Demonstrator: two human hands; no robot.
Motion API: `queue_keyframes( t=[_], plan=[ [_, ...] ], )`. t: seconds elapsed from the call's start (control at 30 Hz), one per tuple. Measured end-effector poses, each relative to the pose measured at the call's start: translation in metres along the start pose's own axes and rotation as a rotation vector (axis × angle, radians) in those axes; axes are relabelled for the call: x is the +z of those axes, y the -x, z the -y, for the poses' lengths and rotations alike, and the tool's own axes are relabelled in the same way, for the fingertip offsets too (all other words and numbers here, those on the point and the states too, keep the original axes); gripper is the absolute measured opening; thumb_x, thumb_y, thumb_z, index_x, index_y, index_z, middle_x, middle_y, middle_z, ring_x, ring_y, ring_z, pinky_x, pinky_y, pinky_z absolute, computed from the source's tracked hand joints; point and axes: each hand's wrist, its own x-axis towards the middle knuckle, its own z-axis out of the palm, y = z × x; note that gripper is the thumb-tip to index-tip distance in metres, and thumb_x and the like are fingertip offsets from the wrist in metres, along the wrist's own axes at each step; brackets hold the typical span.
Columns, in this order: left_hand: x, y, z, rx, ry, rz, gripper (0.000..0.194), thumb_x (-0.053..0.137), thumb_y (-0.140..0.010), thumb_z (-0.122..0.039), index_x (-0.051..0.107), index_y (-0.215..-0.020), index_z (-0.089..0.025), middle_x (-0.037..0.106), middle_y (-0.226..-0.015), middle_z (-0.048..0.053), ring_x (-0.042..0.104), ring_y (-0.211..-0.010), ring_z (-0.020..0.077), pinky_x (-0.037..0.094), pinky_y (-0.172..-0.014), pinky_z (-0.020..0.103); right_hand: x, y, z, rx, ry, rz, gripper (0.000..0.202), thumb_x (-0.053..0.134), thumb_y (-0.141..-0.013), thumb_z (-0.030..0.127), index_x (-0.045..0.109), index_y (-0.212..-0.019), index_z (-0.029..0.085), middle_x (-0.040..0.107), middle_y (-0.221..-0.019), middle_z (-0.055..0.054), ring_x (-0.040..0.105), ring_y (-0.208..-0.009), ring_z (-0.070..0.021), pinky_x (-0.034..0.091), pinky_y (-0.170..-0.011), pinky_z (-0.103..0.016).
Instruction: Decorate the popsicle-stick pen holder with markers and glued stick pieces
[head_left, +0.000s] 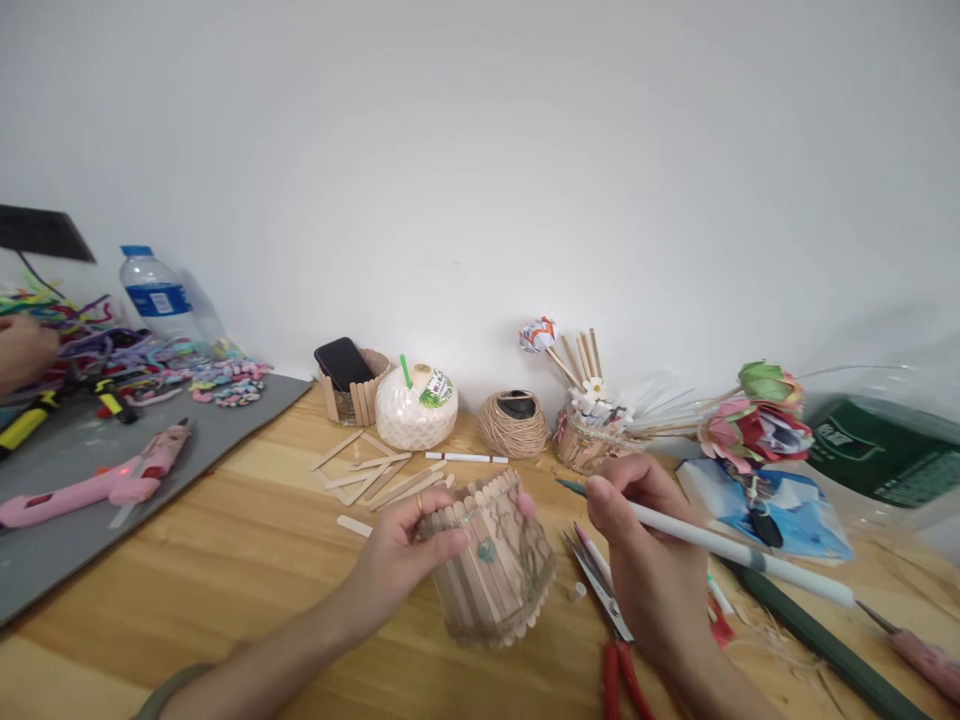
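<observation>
My left hand (424,545) grips the upper left rim of a basket made of wooden craft sticks (491,575), with the thumb on its outer face. The basket is tilted, and a small blue-green mark shows on its side. To the right, my right hand (645,540) holds a white marker (739,550) between thumb and fingers. The marker's blue-green tip points left, above and apart from the basket. Red-handled scissors (619,640) lie open beside my right hand, next to a pink-tipped pen (592,550).
Loose sticks (364,475), a wrapped coconut (416,408), a twine ball (514,422) and a stick holder with a phone (343,365) stand behind. Paper flowers (757,430) are at right. A pink glue gun (105,490) lies left, near another person's hand (26,350).
</observation>
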Motion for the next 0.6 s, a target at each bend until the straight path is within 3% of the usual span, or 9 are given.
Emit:
queue_keyframes(
  t=[0.07,0.17,0.27,0.4,0.5,0.6],
  plan=[
    [-0.001,0.0,-0.002,0.099,-0.128,-0.041,0.027,0.068,-0.074,-0.043,0.064,-0.073,-0.016,0.063,-0.076,0.004,0.055,-0.076,0.0198,0.043,-0.072,0.03,-0.007,0.003,0.002,0.005,0.028,0.035,0.025,0.068,-0.078,0.038,0.055,-0.065,0.021,0.044,-0.055,0.006,0.035,-0.049,-0.0096,0.029,-0.044,-0.02],
    [-0.002,0.001,-0.002,0.367,-0.43,-0.045,0.016,0.066,-0.078,-0.033,0.063,-0.07,-0.018,0.062,-0.07,0.003,0.055,-0.073,0.0193,0.041,-0.083,0.036,-0.018,0.012,0.005,0.055,0.08,0.066,0.016,0.066,-0.08,0.035,0.059,-0.074,0.022,0.052,-0.063,0.004,0.042,-0.053,-0.01,0.035,-0.048,-0.02],
    [-0.001,0.002,0.001,0.601,-0.733,0.085,0.004,0.064,-0.079,-0.023,0.065,-0.075,-0.021,0.067,-0.071,0.002,0.058,-0.078,0.0201,0.024,-0.103,0.046,-0.031,0.021,0.007,0.126,0.157,0.093,0.016,0.065,-0.079,0.038,0.062,-0.083,0.023,0.058,-0.068,0.002,0.048,-0.054,-0.0117,0.039,-0.048,-0.022],
    [0.002,0.005,0.006,0.714,-0.931,0.182,0.008,0.06,-0.082,-0.018,0.065,-0.085,-0.023,0.071,-0.078,0.001,0.059,-0.094,0.022,0.008,-0.109,0.05,-0.052,0.027,0.002,0.115,0.358,0.083,0.026,0.057,-0.083,0.044,0.065,-0.092,0.02,0.066,-0.077,-0.004,0.059,-0.064,-0.0175,0.047,-0.054,-0.026],
    [0.001,0.007,0.006,0.767,-0.9,0.164,0.019,0.061,-0.081,-0.023,0.062,-0.101,-0.023,0.069,-0.09,0.004,0.054,-0.106,0.0251,0.009,-0.109,0.055,-0.066,0.031,-0.008,0.087,0.509,0.248,0.029,0.049,-0.089,0.042,0.066,-0.098,0.02,0.071,-0.084,-0.006,0.064,-0.068,-0.0193,0.049,-0.058,-0.028],
    [-0.002,0.005,0.003,0.782,-0.849,0.054,0.031,0.058,-0.083,-0.028,0.056,-0.113,-0.021,0.064,-0.103,0.009,0.047,-0.113,0.0279,0.027,-0.103,0.053,-0.072,0.037,-0.017,0.006,0.668,0.485,0.026,0.046,-0.092,0.035,0.066,-0.098,0.02,0.072,-0.091,-0.007,0.067,-0.078,-0.0216,0.051,-0.07,-0.031]
  ],
)
